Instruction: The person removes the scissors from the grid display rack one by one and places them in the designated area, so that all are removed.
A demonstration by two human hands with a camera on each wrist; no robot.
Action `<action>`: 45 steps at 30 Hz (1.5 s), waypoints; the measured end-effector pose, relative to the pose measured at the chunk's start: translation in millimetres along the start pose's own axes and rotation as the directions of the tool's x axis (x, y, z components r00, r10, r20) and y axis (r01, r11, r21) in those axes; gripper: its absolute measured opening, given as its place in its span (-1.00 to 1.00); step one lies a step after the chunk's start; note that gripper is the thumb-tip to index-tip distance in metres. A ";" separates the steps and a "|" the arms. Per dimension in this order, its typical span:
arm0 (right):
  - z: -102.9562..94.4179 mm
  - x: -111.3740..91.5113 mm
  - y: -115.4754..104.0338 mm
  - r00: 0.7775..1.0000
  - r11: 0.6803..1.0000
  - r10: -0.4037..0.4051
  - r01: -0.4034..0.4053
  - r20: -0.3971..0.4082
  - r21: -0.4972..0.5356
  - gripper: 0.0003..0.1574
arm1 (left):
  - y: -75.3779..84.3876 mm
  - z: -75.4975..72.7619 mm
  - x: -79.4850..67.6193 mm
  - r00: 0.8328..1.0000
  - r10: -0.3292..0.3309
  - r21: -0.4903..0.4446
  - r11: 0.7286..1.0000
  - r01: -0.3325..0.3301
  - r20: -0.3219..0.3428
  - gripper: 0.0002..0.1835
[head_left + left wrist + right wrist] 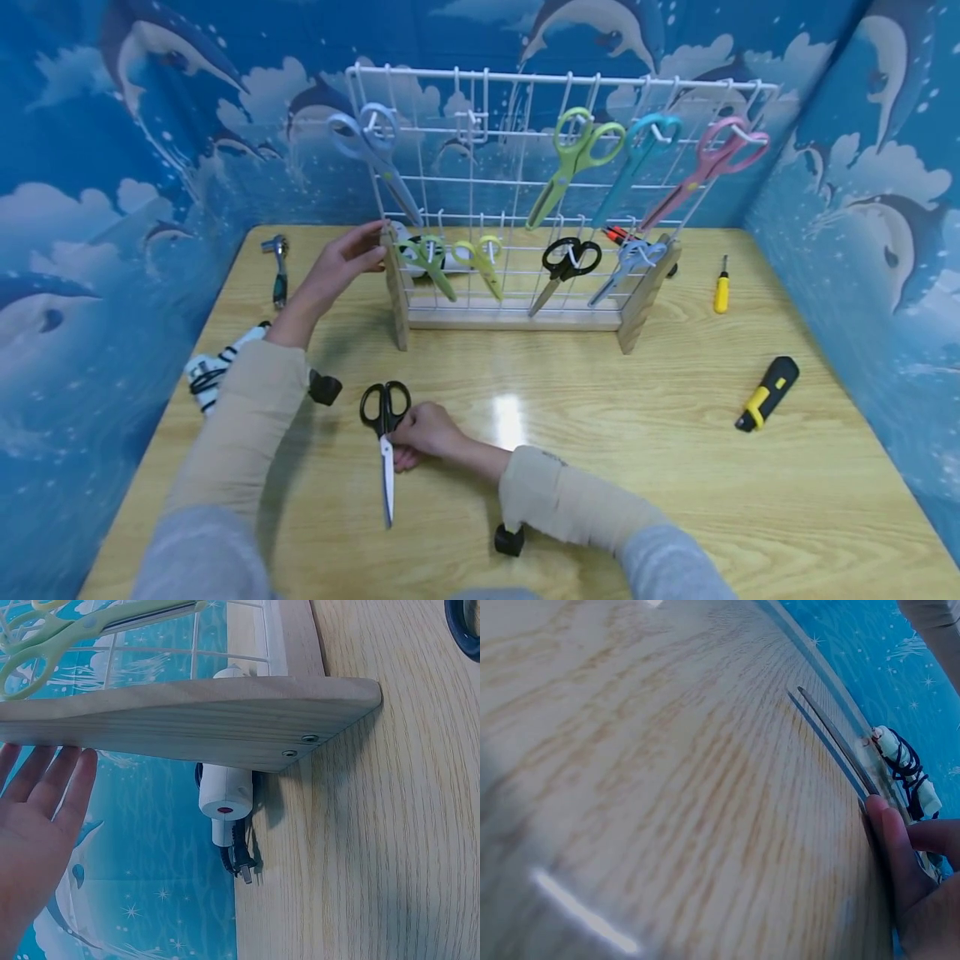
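Note:
Black-handled scissors (387, 454) are over the table in front of me, blades toward me. My right hand (427, 433) pinches them near the pivot; in the right wrist view the thumb and fingers (894, 832) are at the base of the blade (832, 735). At the left end of a white wire rack (517, 179), my left hand (341, 267) touches the wooden side panel (395, 287). Its fingers lie straight against the panel's edge (172, 720) in the left wrist view. Several colored scissors, among them a green pair (573, 162), hang on the rack's hooks.
Left on the table are a ratchet wrench (280, 271) and a white corded tool (217, 367). A white tool (225, 791) with a black cord lies behind the rack. Right are a yellow screwdriver (722, 287) and a black-yellow utility knife (768, 392). Dolphin-print curtains (900, 250) surround the table.

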State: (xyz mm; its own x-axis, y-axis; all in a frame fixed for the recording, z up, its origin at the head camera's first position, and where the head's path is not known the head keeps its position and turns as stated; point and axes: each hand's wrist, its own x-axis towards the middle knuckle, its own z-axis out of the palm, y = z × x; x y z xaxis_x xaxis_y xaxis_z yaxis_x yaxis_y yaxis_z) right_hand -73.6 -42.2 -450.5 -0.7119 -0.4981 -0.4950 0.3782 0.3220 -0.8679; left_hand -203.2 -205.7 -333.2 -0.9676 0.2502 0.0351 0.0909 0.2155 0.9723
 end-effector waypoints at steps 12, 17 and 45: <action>-0.6 4.3 2.9 1.000 1.000 -0.010 0.009 -0.005 -0.029 -0.82 | -10.6 -4.7 8.0 1.000 0.004 -0.009 1.000 -0.004 -0.006 -0.41; -14.2 -2.9 -6.8 0.998 0.998 -0.032 0.034 0.058 -0.043 -0.73 | -11.1 -4.7 7.0 1.000 0.018 -0.021 1.000 -0.018 0.001 -0.41; -110.1 -13.8 -200.3 0.433 0.417 -0.892 0.681 -0.129 -0.602 -0.42 | -11.4 -5.7 4.6 1.000 -0.011 -0.017 1.000 0.011 0.006 -0.40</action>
State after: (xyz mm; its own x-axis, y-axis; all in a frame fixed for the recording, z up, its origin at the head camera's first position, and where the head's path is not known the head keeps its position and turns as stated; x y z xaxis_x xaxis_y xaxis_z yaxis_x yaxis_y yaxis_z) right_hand -204.6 -11.2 -265.3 -0.7220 -0.3992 0.5652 -0.6829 0.2800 -0.6747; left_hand -210.1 -212.3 -342.8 -0.9672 0.2531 0.0231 0.0763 0.2023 0.9763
